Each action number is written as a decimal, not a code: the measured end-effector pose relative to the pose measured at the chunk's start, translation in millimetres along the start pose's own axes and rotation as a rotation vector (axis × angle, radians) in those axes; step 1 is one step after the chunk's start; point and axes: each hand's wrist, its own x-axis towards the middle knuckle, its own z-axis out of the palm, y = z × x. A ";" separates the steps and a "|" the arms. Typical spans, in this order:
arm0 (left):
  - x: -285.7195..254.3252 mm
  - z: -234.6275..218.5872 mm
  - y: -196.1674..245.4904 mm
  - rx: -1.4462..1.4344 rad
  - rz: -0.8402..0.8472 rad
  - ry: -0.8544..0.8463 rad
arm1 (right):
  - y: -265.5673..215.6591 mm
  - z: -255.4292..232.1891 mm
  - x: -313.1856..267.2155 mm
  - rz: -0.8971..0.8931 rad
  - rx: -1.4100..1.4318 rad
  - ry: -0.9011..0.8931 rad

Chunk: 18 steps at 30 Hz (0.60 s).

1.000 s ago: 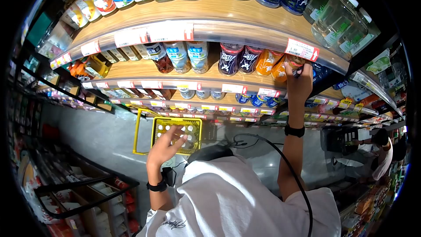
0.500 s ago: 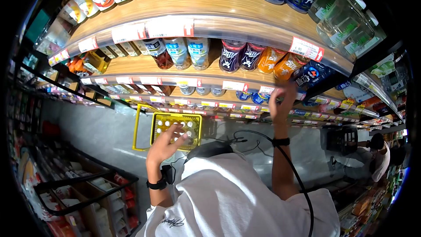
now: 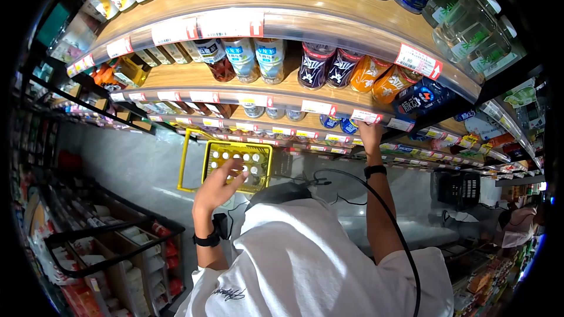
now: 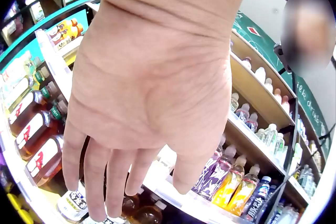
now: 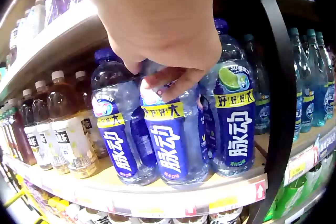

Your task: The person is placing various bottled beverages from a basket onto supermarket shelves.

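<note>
My right hand reaches into a lower shelf, its thumb and fingers curled round the top of a clear drink bottle with a blue label and yellow band. The bottle stands upright at the shelf's front, its cap hidden by the hand. Matching bottles flank it, one with a blue cap on the left and one with a lime picture on the right. My left hand hangs with loose fingers in front of a yellow basket, overlapping it in the head view. Nothing is in that hand.
Several white-capped bottles stand in the basket. One shelf up are purple bottles and orange bottles. A black upright divides the shelving at right. Across my right arm runs a black cable. A black basket sits farther right.
My right hand has come down from beside the orange bottles to the shelf below and taken hold of a blue-labelled bottle. The left hand stays nearly where it was.
</note>
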 end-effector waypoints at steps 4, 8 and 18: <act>-2.4 7.6 -8.5 0.031 0.026 0.043 | -12.2 -3.8 -13.0 0.044 0.222 0.006; -6.4 10.7 -11.0 -0.011 -0.003 0.035 | -5.8 -2.3 -37.5 0.055 0.096 0.153; -0.7 3.5 -9.2 0.005 0.037 0.008 | -43.7 -31.3 -70.0 -0.290 -0.102 0.073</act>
